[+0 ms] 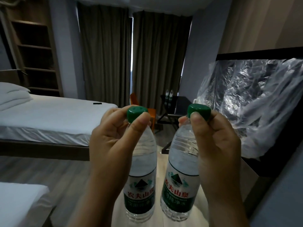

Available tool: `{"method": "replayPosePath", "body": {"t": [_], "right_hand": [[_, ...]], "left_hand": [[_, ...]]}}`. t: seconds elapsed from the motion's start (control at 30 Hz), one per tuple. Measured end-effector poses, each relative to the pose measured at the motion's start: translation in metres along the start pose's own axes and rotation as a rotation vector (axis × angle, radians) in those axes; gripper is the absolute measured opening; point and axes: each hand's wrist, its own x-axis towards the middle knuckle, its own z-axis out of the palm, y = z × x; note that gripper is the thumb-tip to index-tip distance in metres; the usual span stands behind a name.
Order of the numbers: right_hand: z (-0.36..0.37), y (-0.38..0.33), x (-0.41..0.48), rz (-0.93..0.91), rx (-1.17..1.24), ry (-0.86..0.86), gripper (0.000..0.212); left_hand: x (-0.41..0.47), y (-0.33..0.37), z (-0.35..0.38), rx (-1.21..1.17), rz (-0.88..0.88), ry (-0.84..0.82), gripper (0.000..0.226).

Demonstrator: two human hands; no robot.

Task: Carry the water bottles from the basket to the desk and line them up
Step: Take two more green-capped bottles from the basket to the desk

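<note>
Bottles (142, 161) (182, 164), necks hidden by left hand (111, 145), right hand (216, 145)

One wide-angle camera is riding on the person's head, facing forward and tipping slightly down into a bedroom. It is looking from very near at the left hand (111, 141) and right hand (218, 145), which are filling the lower middle and pinching the left bottle (142, 161) and right bottle (182, 161) by their caps. A bed (54, 115) is lying at left, curtains (105, 54) are hanging far ahead, a desk (180, 103) is standing far right of centre, and plastic sheeting (255, 99) is crowding the near right. Straight edges are bowing toward the borders.
</note>
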Motion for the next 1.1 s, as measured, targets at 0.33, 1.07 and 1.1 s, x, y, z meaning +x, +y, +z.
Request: {"method": "replayPosePath", "body": {"t": [0.33, 1.07, 1.1], "right_hand": [[0.055, 0.099, 0.078, 0.056, 0.066, -0.035, 0.029], [0.198, 0.332, 0.259, 0.055, -0.090, 0.072, 0.022], [0.199, 0.347, 0.270, 0.054, -0.086, 0.072, 0.021]], "left_hand": [[0.096, -0.099, 0.004, 0.021, -0.026, 0.038, 0.029], [0.349, -0.343, -0.009, -0.019, -0.072, -0.062, 0.030], [0.360, -0.356, -0.002, -0.021, -0.070, -0.057, 0.030]]}}
